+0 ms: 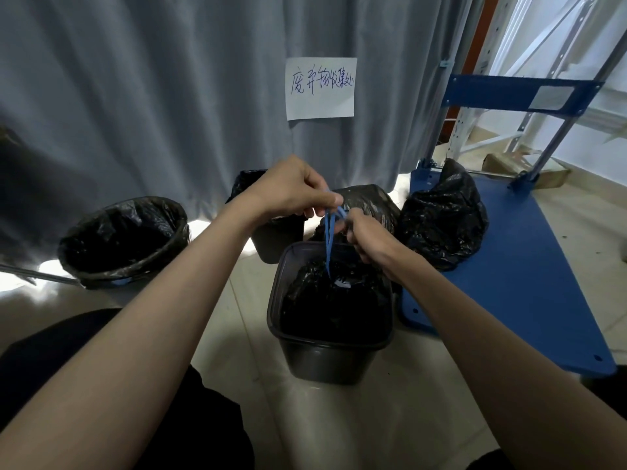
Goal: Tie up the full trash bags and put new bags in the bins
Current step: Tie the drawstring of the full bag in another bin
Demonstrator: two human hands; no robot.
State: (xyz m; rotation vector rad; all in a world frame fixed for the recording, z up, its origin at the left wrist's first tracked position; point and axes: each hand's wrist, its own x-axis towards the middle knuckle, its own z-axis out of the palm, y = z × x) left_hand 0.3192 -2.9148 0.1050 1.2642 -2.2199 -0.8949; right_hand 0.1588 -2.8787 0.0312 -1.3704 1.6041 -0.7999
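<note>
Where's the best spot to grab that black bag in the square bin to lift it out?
By the blue drawstrings, from straight above. They rise from the gathered mouth of the bag, which sits low inside the square bin, walled on every side. Both hands, left and right, already pinch them there.

Bare floor (237,317) left of bin (330,354) — cart (529,300) crowds right.

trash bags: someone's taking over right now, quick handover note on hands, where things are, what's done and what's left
Left hand and right hand: each has a grip on the blue drawstring of the black bag in the near square dark bin.
Done: one full black bag sits on the blue cart; round bin is lined.
Left: finish the knot, lift the bag out, reline.
</note>
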